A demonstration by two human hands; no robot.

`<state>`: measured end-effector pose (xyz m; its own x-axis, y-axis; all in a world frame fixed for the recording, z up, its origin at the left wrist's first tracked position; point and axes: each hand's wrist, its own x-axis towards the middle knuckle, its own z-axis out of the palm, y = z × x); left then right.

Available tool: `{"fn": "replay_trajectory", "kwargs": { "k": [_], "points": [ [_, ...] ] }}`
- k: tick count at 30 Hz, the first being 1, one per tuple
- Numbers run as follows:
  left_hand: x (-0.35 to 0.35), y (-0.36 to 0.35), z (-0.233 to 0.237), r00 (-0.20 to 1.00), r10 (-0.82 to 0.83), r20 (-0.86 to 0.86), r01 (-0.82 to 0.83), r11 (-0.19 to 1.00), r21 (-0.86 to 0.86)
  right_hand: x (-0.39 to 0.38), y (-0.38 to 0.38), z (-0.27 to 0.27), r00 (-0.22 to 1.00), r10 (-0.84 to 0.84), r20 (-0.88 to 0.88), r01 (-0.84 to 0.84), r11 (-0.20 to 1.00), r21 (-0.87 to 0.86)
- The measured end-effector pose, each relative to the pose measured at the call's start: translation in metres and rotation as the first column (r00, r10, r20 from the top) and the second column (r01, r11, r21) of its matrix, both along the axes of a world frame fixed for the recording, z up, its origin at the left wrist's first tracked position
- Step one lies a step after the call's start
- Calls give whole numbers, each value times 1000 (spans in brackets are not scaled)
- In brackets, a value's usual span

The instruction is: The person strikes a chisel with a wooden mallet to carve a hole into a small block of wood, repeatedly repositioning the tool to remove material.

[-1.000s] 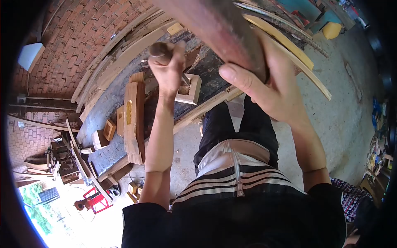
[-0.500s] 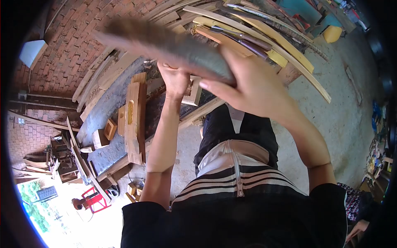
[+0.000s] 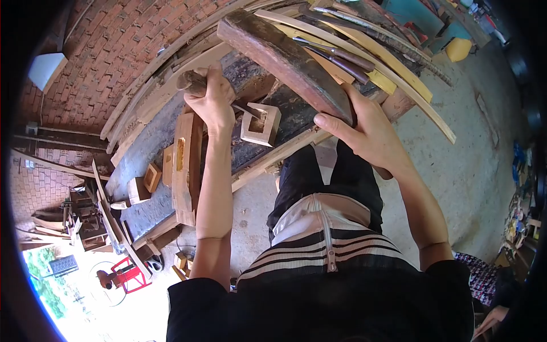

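My left hand (image 3: 213,108) is wrapped round the handle of a chisel (image 3: 192,84), whose butt sticks out past my fingers. The chisel's metal blade slants down into the hollow of a small pale wooden block (image 3: 271,129) on the bench. In my right hand (image 3: 373,130) is the near end of a thick, dark wooden bar (image 3: 285,61). The bar slants up and to the left over the bench, apart from the chisel handle. My right thumb lies along its side.
On the dark workbench (image 3: 147,215) lie a long mortised timber (image 3: 183,165) and small hollowed blocks (image 3: 152,178). More chisels (image 3: 347,65) rest on yellow strips (image 3: 387,81) at the far right. Long boards line the brick wall (image 3: 114,68).
The dark bar, blurred over my left hand before, has moved right, away from it. The chisel's butt and blade and the small block now show. My left hand has shifted slightly left.
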<state>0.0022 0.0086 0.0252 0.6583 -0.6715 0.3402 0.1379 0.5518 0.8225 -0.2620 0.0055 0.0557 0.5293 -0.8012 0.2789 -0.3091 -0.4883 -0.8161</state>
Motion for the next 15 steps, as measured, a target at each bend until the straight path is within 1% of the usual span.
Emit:
{"fn": "replay_trajectory", "kwargs": {
  "k": [2, 5, 9, 11, 13, 15],
  "points": [
    [-3, -3, -2, 1000, -21, 8, 20, 998, 57, -3, 1, 0, 1000, -19, -15, 20, 1000, 16],
    [-3, -4, -7, 998, -60, 14, 59, 994, 91, -3, 2, -2, 999, -24, -48, 25, 999, 28],
    [-6, -3, -2, 996, -89, -12, 90, 992, 85, 0, 0, -6, 999, -12, -40, 13, 1000, 28],
    [-5, -3, -2, 992, -123, 13, 121, 988, 93, 1, 0, -8, 999, -6, -36, 7, 1000, 23],
    [-7, -4, -7, 991, -129, 21, 127, 987, 97, 2, 0, -8, 996, -3, -87, 7, 999, 44],
    [-7, -4, -9, 990, -138, 28, 134, 986, 100, 4, -1, -11, 996, -9, -84, 12, 999, 31]
  ]
}}
